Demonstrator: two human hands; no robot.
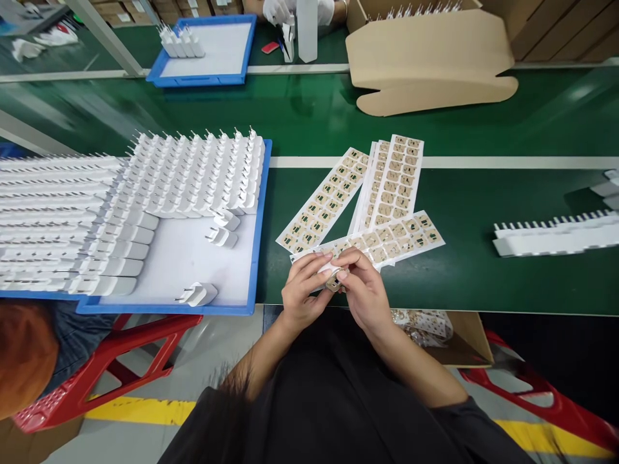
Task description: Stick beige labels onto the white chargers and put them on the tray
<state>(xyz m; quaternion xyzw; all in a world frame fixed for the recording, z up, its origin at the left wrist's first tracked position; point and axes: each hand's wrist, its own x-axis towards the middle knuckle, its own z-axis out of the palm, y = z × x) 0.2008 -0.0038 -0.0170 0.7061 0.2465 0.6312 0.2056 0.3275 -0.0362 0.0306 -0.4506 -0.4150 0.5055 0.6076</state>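
My left hand and my right hand meet over the near edge of the green table. Both pinch one small white charger plug between their fingertips, with a small sticker label at its end. Just beyond my fingers lie several white label sheets with gold-brown stickers, fanned out on the green surface. To the left, a blue tray holds rows of white charger plugs; a few loose plugs lie on its bare white floor.
A row of white plugs lies at the right. A cardboard box with curved flaps stands at the back. Another person's gloved hands work beside a second blue tray. Red stools stand below; a small carton sits under the table.
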